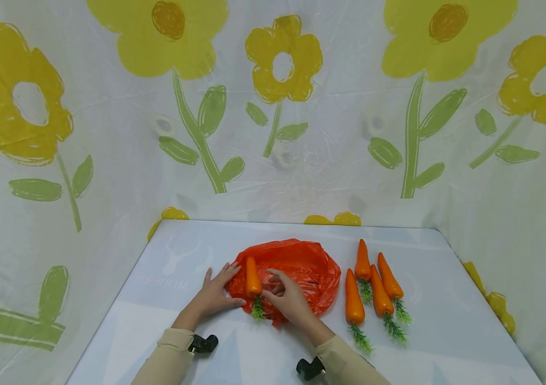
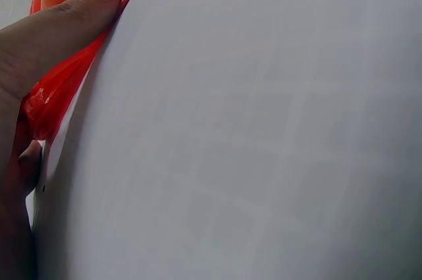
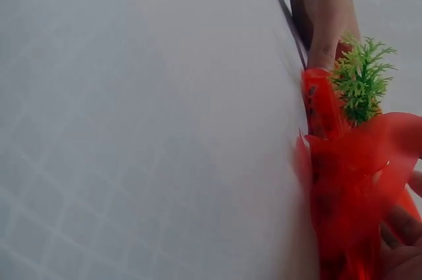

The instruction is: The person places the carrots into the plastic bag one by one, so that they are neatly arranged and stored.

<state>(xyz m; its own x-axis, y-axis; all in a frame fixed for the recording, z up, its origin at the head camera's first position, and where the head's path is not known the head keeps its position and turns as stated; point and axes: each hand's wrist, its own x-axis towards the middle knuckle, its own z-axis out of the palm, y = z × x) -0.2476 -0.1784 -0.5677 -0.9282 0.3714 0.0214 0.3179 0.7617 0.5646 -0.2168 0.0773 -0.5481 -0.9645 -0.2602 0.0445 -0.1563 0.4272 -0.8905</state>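
On the red bag (image 1: pixel 304 259), one carrot (image 1: pixel 252 278) between left grip (image 1: pixel 216 293), spread, and right grip (image 1: pixel 292 300), state unclear.

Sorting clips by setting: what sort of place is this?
Probably a makeshift recording booth: flower-print sheeting encloses the back and both sides of a white table, and black wrist cameras are in view. Despite the carrots, no kitchen fittings show.

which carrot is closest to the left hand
The leftmost carrot, just beside the left hand; the other four carrots lie on the table, right of the red bag.
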